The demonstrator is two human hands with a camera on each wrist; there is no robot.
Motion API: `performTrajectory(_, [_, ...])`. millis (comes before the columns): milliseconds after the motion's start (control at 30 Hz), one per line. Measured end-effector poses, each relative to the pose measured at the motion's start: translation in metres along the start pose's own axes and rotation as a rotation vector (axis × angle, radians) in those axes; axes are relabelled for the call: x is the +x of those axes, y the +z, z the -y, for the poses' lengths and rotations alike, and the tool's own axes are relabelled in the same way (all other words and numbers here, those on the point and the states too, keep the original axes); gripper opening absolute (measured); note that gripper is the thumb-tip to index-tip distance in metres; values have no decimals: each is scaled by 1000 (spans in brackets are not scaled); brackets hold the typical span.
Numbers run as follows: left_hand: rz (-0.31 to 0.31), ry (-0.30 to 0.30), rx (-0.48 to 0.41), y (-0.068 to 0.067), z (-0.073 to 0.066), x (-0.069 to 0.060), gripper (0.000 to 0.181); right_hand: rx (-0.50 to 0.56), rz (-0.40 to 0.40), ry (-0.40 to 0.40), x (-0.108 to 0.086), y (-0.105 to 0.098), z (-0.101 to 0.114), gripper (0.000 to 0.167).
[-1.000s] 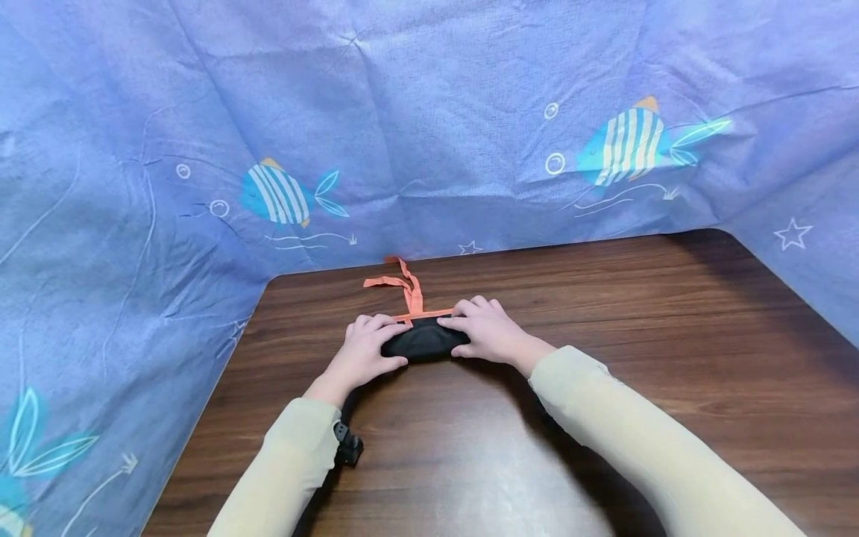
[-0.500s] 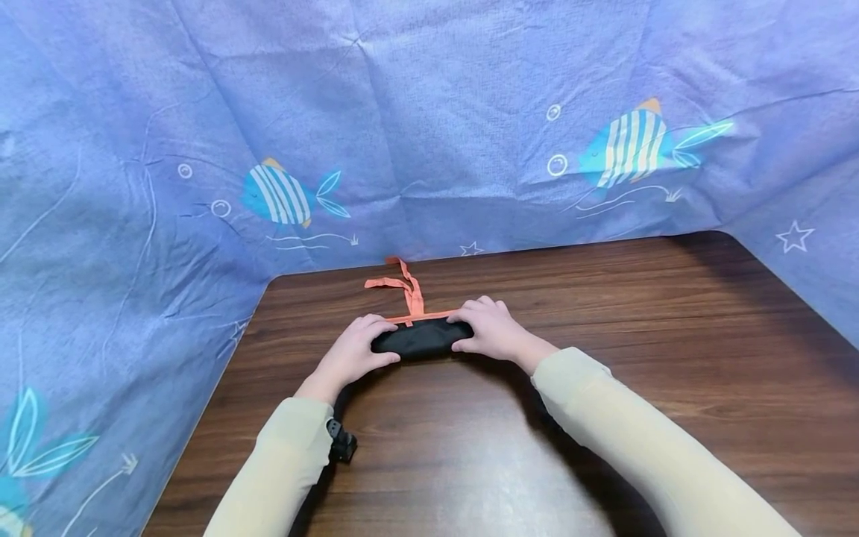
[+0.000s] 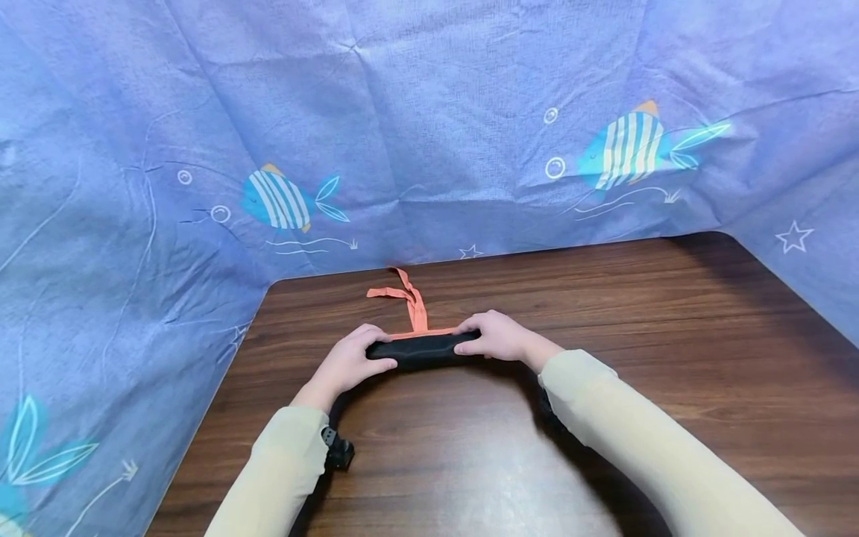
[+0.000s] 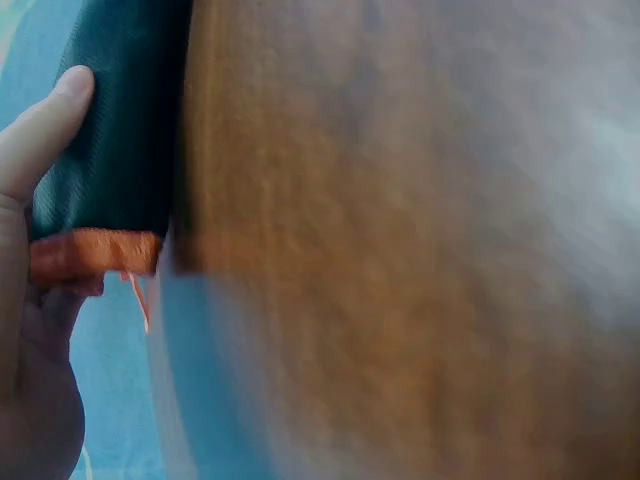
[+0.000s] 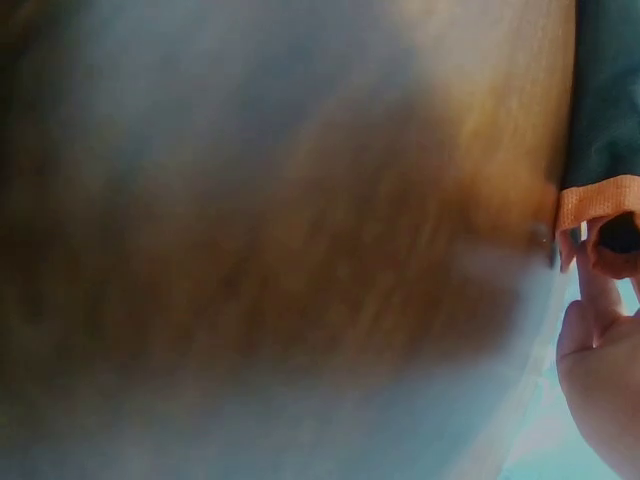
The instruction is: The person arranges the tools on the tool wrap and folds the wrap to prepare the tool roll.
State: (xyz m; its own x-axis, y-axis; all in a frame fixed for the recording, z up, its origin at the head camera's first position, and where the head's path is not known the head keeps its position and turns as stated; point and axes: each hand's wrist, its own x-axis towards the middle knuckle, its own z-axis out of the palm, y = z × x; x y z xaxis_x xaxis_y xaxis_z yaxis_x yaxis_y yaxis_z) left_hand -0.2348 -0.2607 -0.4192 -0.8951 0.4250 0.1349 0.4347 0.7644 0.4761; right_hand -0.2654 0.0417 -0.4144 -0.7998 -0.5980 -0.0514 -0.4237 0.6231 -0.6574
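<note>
A rolled-up black fabric bundle (image 3: 424, 350) with orange edging lies crosswise toward the table's far side in the head view. Two orange tie straps (image 3: 417, 307) trail from its far edge. My left hand (image 3: 345, 362) grips the left end, thumb on the near side and fingers over the top. At the right end my right hand (image 3: 499, 337) holds it the same way. The left wrist view shows the thumb (image 4: 50, 125) against the dark roll, above its orange-bound end (image 4: 105, 252). In the right wrist view, fingers touch the orange-edged end (image 5: 600, 200), whose rolled layers leave a dark hole.
The brown wood-grain table (image 3: 637, 335) spreads around the roll. A blue cloth backdrop (image 3: 436, 112) printed with fish hangs behind and beside it. A small black camera (image 3: 338, 450) sits at the left wrist.
My hands have slid apart from the roll's middle to its two ends, uncovering more of the black fabric. The roll and its straps have shifted slightly toward me.
</note>
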Motion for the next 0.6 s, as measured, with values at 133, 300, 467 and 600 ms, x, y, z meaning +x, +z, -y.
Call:
performTrajectory(133, [4,-29,-40,2,0,-3,38,97,30,7,-2,-1,-4,41])
performTrajectory(300, [6,-33,-63,2,0,-3,38,-45,-52,-59,-7,1,-8,49])
performTrajectory(467, [-16,0,-67,0,-1,-3,34,-202,-167,-180,-13,4,-4,49])
performTrajectory(600, [-25,66,-35,1,-4,-1,29,-296,-204,-311,-15,6,1,40])
